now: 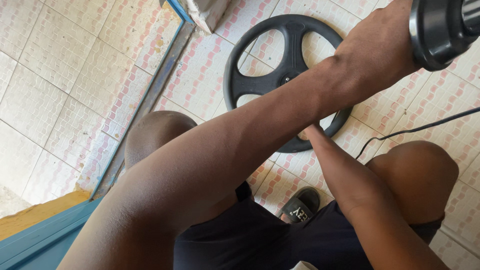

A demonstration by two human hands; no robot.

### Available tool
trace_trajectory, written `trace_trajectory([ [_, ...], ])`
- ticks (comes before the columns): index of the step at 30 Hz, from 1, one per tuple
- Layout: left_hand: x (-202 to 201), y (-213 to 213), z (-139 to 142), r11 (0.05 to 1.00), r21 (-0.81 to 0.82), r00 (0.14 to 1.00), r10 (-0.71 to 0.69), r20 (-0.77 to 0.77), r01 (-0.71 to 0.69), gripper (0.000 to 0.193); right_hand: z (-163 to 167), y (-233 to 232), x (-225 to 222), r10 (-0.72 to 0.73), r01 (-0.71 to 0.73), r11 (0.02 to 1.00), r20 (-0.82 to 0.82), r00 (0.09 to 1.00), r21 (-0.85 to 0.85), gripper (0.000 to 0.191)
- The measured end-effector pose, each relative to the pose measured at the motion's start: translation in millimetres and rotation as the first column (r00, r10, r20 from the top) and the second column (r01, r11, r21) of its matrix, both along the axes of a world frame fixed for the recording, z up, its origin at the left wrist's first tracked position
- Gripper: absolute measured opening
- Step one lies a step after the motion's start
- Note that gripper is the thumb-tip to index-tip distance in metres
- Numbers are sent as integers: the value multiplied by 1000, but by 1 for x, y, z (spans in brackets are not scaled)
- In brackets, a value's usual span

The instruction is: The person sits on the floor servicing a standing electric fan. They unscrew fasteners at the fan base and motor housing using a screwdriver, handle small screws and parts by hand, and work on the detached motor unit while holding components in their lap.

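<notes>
A black, three-spoked steering wheel (286, 75) lies flat on the patterned floor tiles (75, 75). The left hand (375, 55) grips a black cylindrical tool (442, 30); the right hand (312, 131), mostly hidden, touches the wheel's rim, its grip unclear.

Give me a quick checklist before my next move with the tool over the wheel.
1. Left hand gripping the tool: ok, closed around its black body.
2. Wheel lying flat on the floor: ok.
3. Right hand steadying the wheel's rim: cannot tell, the left forearm hides it.
4. Cord off the wheel: ok, it lies beside the rim, not on it.
5. Tool's working end clear of the wheel: cannot tell, it is out of frame.
6. Sandal clear of the wheel: ok, apart from the rim.
</notes>
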State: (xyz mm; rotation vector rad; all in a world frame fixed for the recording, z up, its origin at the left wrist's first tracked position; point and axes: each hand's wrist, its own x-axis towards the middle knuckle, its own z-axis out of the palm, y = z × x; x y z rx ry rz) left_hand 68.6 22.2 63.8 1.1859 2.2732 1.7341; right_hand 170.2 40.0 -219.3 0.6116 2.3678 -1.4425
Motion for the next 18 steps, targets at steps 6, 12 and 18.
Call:
trace_trajectory([
  [6,1,3,3,999,-35,998,-34,62,36,40,-1,-2,2,18,-18,1000,9,1000,-17,68],
  [12,6,8,0,998,31,997,56,-57,-54,35,-2,-1,7,41,-40,999,24,999,-35,70],
  [18,6,10,-2,1000,-26,999,15,-37,-16,36,-4,3,9,50,-49,998,28,998,-36,71],
])
